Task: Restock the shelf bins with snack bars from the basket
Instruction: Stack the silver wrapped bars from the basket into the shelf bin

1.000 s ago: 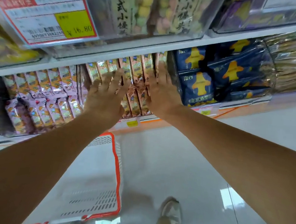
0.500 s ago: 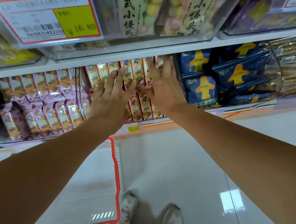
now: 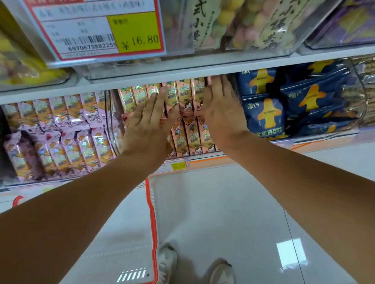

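Snack bars [image 3: 187, 96], upright rows in clear bin [image 3: 111, 123] on shelf, pressed by left hand [image 3: 147, 133] and right hand [image 3: 222, 115], both flat with fingers straight; probably light, slippery-wrapped, best pinched across long sides.

1. A shop: a price tag [image 3: 90, 18] reads ¥16.80 beside a barcode, top left.
2. Shelves [image 3: 189, 67] carry clear bins [image 3: 113, 121] packed with rows of wrapped snacks [image 3: 184, 93].
3. A small label [image 3: 178, 165] sits on the lower one's edge.
4. A red-rimmed basket [image 3: 152, 207] stands on the glossy floor [image 3: 232, 215], near.
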`<state>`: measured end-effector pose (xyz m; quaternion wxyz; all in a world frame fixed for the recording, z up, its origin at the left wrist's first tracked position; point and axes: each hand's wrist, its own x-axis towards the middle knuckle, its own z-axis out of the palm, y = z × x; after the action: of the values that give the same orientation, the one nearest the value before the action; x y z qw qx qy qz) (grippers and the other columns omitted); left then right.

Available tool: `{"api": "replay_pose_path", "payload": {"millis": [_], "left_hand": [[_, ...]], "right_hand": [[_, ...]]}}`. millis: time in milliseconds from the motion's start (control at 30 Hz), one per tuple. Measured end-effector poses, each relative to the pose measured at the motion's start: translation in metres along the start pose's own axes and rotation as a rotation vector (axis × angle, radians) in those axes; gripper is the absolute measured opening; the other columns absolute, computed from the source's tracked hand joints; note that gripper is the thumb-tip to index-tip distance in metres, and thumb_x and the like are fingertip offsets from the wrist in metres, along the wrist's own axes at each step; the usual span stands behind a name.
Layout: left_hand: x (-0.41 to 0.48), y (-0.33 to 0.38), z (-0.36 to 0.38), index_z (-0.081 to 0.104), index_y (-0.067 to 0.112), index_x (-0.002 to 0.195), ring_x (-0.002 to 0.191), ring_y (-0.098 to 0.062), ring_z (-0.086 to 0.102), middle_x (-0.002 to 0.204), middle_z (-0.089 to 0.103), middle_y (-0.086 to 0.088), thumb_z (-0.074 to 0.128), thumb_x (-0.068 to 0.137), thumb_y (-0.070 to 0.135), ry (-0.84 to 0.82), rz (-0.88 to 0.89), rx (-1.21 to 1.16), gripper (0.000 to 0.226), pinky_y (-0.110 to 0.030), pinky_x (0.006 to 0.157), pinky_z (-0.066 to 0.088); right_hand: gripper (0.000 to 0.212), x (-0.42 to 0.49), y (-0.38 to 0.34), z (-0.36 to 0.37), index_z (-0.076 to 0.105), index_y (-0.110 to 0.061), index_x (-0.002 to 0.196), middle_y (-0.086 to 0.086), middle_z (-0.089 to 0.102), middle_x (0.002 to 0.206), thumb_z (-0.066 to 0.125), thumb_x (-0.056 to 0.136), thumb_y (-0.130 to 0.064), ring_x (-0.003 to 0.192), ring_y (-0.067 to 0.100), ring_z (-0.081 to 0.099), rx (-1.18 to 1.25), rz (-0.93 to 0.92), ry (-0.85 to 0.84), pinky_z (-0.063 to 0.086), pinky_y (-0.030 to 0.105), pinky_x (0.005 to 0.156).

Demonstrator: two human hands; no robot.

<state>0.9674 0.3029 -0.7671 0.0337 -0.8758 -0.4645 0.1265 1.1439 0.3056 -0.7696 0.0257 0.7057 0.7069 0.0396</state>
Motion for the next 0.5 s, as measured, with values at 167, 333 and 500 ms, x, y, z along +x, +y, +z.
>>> {"api": "replay_pose_path", "payload": {"millis": [167, 333, 500], "left_hand": [[-0.004, 0.004, 0.001, -0.007, 0.005, 0.152, 0.148, -0.037, -0.011, 0.157, -0.015, -0.026, 0.051, 0.091, 0.036, 0.025, -0.097, -0.034, 0.090, -0.048, 0.121, 0.003], [-0.003, 0.006, 0.008, -0.013, 0.005, 0.151, 0.148, -0.031, -0.015, 0.158, -0.022, -0.018, 0.041, 0.096, 0.041, -0.049, -0.101, 0.000, 0.085, -0.047, 0.121, 0.002], [-0.003, 0.009, 0.006, -0.007, 0.008, 0.153, 0.148, -0.030, -0.012, 0.159, -0.019, -0.016, 0.046, 0.095, 0.037, -0.013, -0.129, -0.091, 0.084, -0.046, 0.121, 0.000]], "right_hand": [[0.079, -0.016, -0.004, 0.007, -0.003, 0.000, 0.153, 0.025, -0.004, 0.159, 0.047, 0.094, -0.019, 0.148, 0.040, -0.005, 0.106, -0.089, -0.090, 0.009, 0.045, 0.122], [0.080, -0.018, -0.006, 0.015, -0.007, 0.003, 0.151, 0.026, -0.016, 0.158, 0.040, 0.097, -0.033, 0.146, 0.040, -0.015, 0.086, -0.086, -0.136, 0.007, 0.045, 0.122], [0.082, -0.026, -0.007, 0.000, 0.000, 0.001, 0.153, 0.024, -0.015, 0.158, 0.050, 0.093, -0.025, 0.148, 0.036, -0.012, 0.263, -0.032, -0.101, 0.006, 0.042, 0.123]]}}
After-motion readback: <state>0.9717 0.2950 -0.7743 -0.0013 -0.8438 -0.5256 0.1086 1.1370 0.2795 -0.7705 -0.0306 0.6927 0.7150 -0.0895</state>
